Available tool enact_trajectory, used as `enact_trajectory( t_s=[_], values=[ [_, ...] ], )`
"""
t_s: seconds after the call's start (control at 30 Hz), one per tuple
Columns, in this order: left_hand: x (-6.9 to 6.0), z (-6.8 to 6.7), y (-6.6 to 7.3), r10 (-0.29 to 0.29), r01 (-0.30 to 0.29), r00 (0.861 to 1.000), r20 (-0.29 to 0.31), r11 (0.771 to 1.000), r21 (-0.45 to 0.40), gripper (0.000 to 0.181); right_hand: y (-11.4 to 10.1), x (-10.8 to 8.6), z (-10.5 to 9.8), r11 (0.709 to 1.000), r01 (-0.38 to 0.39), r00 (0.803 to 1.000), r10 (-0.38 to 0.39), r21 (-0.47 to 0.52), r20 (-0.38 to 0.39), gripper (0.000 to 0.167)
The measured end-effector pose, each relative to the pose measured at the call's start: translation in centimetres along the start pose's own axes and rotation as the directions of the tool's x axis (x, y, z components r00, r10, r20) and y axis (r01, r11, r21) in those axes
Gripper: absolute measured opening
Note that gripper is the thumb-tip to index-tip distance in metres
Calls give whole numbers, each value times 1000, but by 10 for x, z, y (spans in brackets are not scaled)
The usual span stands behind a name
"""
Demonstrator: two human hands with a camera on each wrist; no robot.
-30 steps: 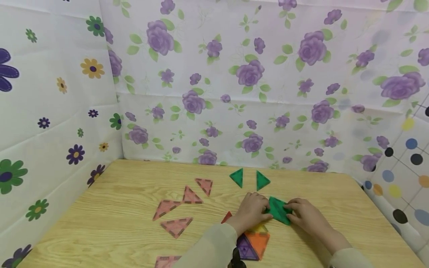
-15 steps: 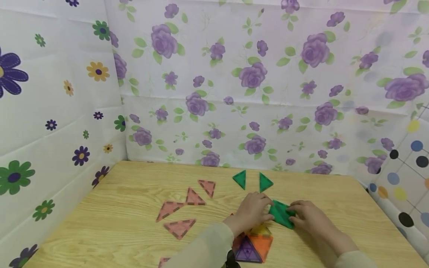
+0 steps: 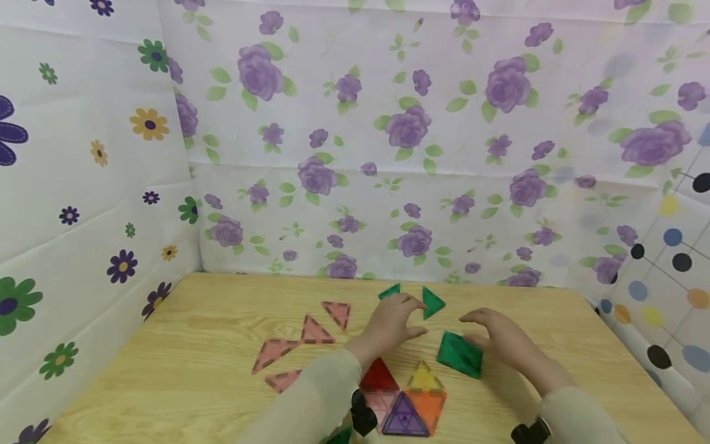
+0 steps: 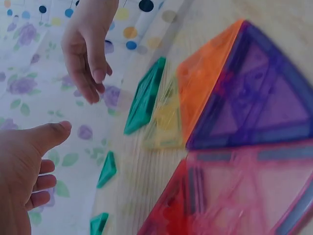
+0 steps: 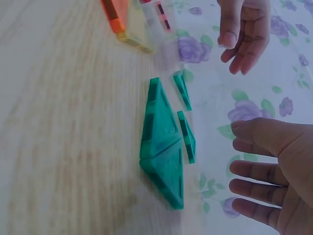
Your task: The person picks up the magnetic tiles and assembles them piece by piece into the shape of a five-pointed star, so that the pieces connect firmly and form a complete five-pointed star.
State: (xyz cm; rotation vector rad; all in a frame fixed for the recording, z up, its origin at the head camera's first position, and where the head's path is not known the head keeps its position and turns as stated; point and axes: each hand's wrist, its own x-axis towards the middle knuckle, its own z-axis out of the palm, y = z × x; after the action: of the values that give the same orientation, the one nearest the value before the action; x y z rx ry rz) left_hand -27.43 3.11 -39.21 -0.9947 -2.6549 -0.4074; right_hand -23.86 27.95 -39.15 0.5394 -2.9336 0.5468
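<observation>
In the head view, the left hand point(image 3: 391, 324) is hovering over the table point(image 3: 166, 370), thumb and fingers parting with nothing between them. It is partly covering the left far green triangle point(image 3: 390, 290); the right far green triangle point(image 3: 432, 302) is lying just beyond its fingertips. The right hand point(image 3: 501, 336) is holding nothing either, its thumb and fingers standing apart at the right edge of the green pair point(image 3: 460, 353), which is lying flat between the hands, slightly nearer. Nearer and left of that pair, the yellow triangle point(image 3: 424, 377), orange triangle point(image 3: 428, 406), purple triangle point(image 3: 405, 416) and red triangle point(image 3: 379, 376) are forming part of a cluster. Farther left, pink triangles point(image 3: 316, 331) are lying loose.

In the left wrist view, both hands are hanging apart from the tiles, the left thumb stretching away from its fingers.

In the right wrist view, the right fingers are spreading, and the green pair is showing a seam between two triangles.
</observation>
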Motion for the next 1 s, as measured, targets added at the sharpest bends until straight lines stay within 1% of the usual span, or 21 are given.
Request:
enact_trajectory(
  t_s=[0.1,0.23,0.37,0.47,0.53,0.67,0.77,0.9,1.0],
  values=[
    [1,2,-13,-31,31,999,-8,998,-55,45,-2,6,0,1000,-1,1000,1,0,-9,38],
    [3,8,-28,-48,44,998,-29,992,-122,46,-2,14,-1,999,-16,1000,16,29,-9,42],
    [5,14,-40,-77,73,997,-23,989,-131,48,-2,24,-1,997,-37,999,38,70,-6,44],
    [5,19,-49,-105,102,994,-12,986,-131,50,-1,33,4,994,-51,999,52,95,-11,44],
    [5,22,-54,-125,122,992,-6,982,-147,51,1,38,8,993,-49,998,52,107,-18,44],
    [4,28,-61,-159,158,987,5,975,-156,51,5,46,17,989,-60,998,64,137,-23,44],
    [4,33,-64,-173,170,985,-8,975,-142,50,6,49,22,984,-83,996,86,158,-15,44],
    [5,36,-65,-194,188,981,-28,971,-145,50,7,55,29,976,-126,992,129,175,-7,42],
    [6,39,-65,-213,207,977,-25,967,-146,50,6,59,33,974,-142,989,145,179,-1,41]
  ],
)
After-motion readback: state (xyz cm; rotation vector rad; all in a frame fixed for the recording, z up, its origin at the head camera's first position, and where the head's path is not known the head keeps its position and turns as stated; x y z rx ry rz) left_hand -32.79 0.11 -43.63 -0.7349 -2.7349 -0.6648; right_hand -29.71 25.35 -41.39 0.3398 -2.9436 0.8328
